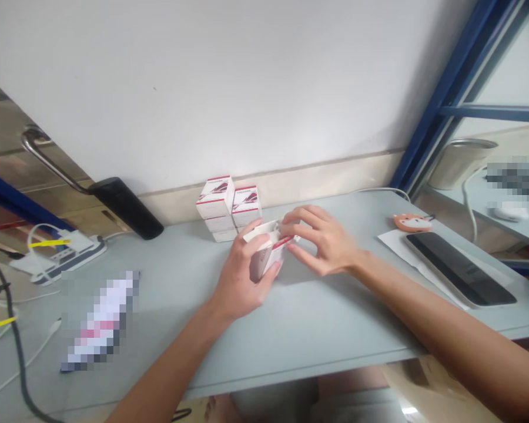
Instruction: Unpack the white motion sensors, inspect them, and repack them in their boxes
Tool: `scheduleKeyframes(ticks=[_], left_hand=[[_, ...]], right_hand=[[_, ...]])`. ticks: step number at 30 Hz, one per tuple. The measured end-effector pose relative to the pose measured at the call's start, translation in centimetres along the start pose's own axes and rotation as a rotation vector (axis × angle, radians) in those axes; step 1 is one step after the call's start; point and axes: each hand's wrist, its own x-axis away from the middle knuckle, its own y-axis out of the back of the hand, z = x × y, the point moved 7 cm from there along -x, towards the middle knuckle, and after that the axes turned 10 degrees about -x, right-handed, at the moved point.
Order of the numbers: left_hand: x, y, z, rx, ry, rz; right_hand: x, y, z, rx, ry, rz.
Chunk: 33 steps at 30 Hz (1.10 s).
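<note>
My left hand (238, 285) grips a small white and red cardboard box (269, 258), with the thumb on the near side and the fingers round the far side. The box is tilted, and its top looks open, with white flaps standing up. Curled at that open end, the fingers and thumb of my right hand (324, 239) close on the edge of the box. What lies inside the box is hidden. Just behind, against the wall, stand similar white and red boxes (216, 202), stacked in two columns.
A black cylinder (127, 208) leans at the back left, near a power strip (68, 255) with cables. A blurred-out object (101, 326) lies at front left. On the right are a phone (461, 267), white paper (405, 252) and an orange animal-shaped item (412, 222). Blue metal posts (436, 100) flank the desk.
</note>
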Motion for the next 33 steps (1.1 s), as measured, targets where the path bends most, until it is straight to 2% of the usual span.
scheduleKeyframes(ticks=[4,9,16,22,27,33], left_hand=[[0.0,0.0,0.9,0.013,0.067,0.012],[-0.1,0.3,0.9,0.0,0.063,0.001],[-0.4,0.8,-0.1,-0.066,-0.049,-0.041],[-0.7,1.6,-1.1,-0.158,-0.226,-0.093],[-0.7,1.4,-1.2,-0.173,-0.281,-0.089],[-0.6,1.1,-0.6,-0.175,-0.245,-0.07]], right_hand=[[0.1,0.1,-1.1,0.033,-0.001,0.027],[-0.1,0.5,-1.2,0.105,0.028,0.011],[-0.4,0.8,-1.2,-0.04,-0.019,-0.071],[-0.5,1.0,-0.5,-0.093,-0.009,-0.108],[-0.4,0.8,-0.1,-0.011,0.02,-0.06],[-0.2,-0.3,-0.4,0.119,0.05,0.016]])
